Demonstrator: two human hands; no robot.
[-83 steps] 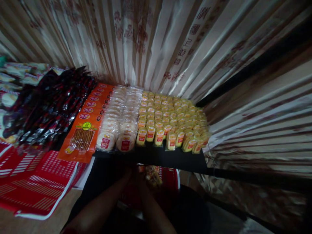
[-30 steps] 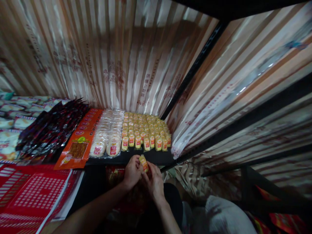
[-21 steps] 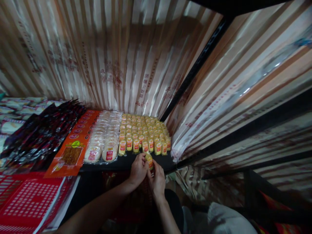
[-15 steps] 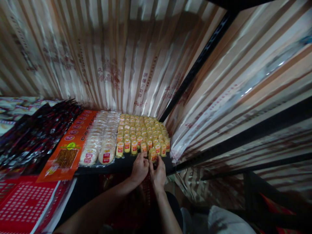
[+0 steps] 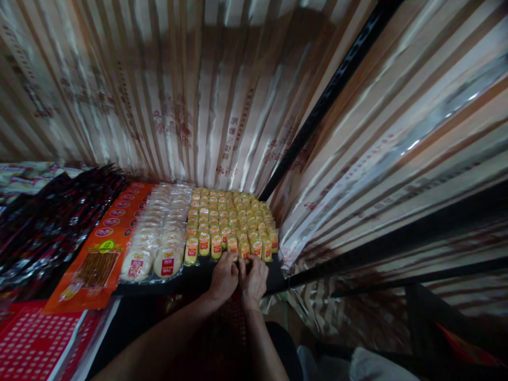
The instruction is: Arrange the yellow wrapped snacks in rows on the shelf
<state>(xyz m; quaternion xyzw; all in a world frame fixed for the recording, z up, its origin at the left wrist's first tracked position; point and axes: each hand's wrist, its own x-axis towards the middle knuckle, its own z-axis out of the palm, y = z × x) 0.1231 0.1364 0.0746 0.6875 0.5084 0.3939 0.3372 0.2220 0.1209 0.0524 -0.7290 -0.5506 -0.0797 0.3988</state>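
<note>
Small yellow wrapped snack cakes (image 5: 216,246) with red-and-orange labels stand in tight rows on a dark shelf edge (image 5: 206,271). At the front of these rows, my left hand (image 5: 223,278) has its fingers bent and closed, the tips against the lower part of one wrapped snack cake (image 5: 232,244). Close beside it, my right hand (image 5: 254,280) has its thumb and fingers closed at the base of a neighbouring wrapped snack cake (image 5: 244,248). The fingers partly cover the bottoms of both packets.
Left of the cakes lie round white wrapped biscuits (image 5: 166,262), orange stick-snack bags (image 5: 97,264) and dark shiny packets (image 5: 59,227). A red perforated basket (image 5: 35,338) sits at lower left. Behind hangs a striped sheet (image 5: 178,79), with a black diagonal post (image 5: 301,137) before it.
The snack cake at my right hand has moved back, standing in line with the front row. My right hand has come closer to my left. The view has shifted slightly.
</note>
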